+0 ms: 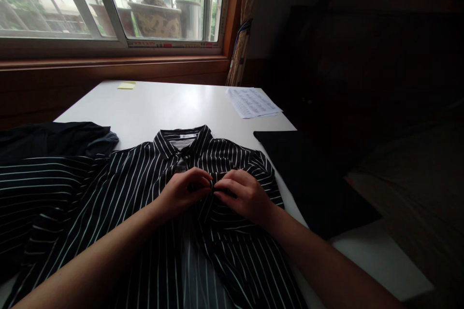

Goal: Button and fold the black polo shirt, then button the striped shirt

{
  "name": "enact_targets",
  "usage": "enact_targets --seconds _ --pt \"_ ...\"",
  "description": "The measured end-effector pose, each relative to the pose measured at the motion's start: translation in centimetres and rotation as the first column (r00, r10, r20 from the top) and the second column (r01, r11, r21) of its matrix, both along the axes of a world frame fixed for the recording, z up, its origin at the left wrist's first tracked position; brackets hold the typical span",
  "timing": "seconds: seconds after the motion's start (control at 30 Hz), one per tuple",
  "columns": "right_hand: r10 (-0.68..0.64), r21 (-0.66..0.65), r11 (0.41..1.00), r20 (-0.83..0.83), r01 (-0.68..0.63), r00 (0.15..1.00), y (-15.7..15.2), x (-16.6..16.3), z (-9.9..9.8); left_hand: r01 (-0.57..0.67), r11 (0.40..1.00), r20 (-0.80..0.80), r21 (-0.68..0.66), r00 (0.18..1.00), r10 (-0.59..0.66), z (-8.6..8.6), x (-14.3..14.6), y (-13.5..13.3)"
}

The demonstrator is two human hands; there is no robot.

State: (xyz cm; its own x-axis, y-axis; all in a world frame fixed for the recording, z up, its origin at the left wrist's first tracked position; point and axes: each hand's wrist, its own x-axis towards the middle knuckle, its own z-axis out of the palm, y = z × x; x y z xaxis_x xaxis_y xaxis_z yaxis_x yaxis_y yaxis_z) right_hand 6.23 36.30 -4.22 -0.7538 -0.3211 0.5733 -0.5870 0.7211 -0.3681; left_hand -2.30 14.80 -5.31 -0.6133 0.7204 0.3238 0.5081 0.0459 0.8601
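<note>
A black shirt [126, 188] with white stripes lies spread on the white table, its collar [166, 147] toward the window. Below the collar, the front hangs partly apart and shows the lining side. My left hand [186, 188] pinches the front edge of the shirt near the chest. Close beside it, my right hand [244, 193] pinches the same edge from the right, fingertips almost meeting those of the left. Whatever small part lies between the fingertips, such as a button, is hidden. One striped sleeve [39, 183] stretches out to the left.
Dark folded clothing [54, 137] lies at the left of the white table [174, 101]. A black flat cloth [311, 178] hangs over the right edge. Printed sheets [252, 102] and a yellow sticky note [126, 85] rest toward the back, below the window [163, 9] and a tied curtain [241, 38].
</note>
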Motion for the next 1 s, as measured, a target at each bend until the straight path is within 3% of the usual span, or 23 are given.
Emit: enact_targets --seconds 0.23,0.47,1.0 --pt "0.031 -0.002 1.0 -0.048 -0.031 0.998 -0.03 -0.04 0.13 0.002 1.0 0.009 0.001 1.0 -0.002 -0.11 0.0 0.0" --pt "0.034 -0.103 0.994 -0.038 -0.038 0.999 0.14 0.17 0.4 -0.004 1.0 0.034 0.006 0.999 0.004 0.19 0.04 -0.15" --pt "0.002 0.016 1.0 0.083 -0.003 0.997 0.36 -0.25 -0.25 -0.033 0.999 0.059 0.017 0.998 0.032 0.47 0.05 -0.14"
